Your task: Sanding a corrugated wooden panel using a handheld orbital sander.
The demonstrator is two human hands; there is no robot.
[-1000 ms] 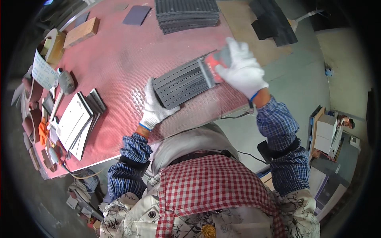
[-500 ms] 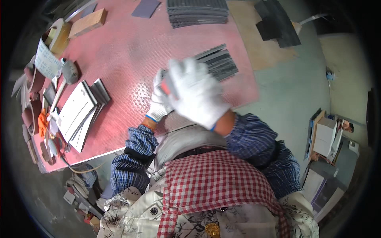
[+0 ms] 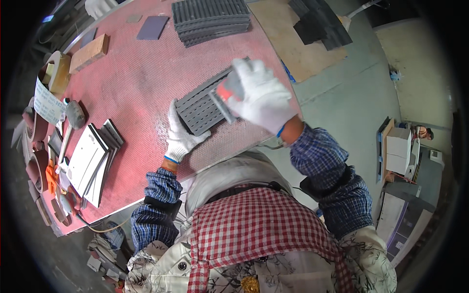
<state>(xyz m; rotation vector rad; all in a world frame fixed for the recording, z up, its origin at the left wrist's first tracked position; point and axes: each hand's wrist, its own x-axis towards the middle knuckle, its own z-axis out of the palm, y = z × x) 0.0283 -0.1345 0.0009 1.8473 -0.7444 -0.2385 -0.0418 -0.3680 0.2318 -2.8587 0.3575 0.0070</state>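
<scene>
Since half a second ago the right hand (image 3: 261,95) has drawn back from the middle of the view toward one o'clock, uncovering the grey slotted panel (image 3: 202,105) that it hid. That panel lies flat on the red tabletop (image 3: 141,73), near its front edge, with its long axis running from seven o'clock up to one o'clock. The right hand sits over the panel's far end, fingers curled shut around a small orange-and-grey tool (image 3: 224,95) whose face meets the panel's surface. The left hand (image 3: 181,134) is the nearer one to the panel's near end: it lies at seven o'clock from the panel, fingers spread flat and pressing on that lower corner. A stack of similar grey panels (image 3: 210,19) rests at twelve o'clock, and pale sheets (image 3: 90,158) lie at nine o'clock.
</scene>
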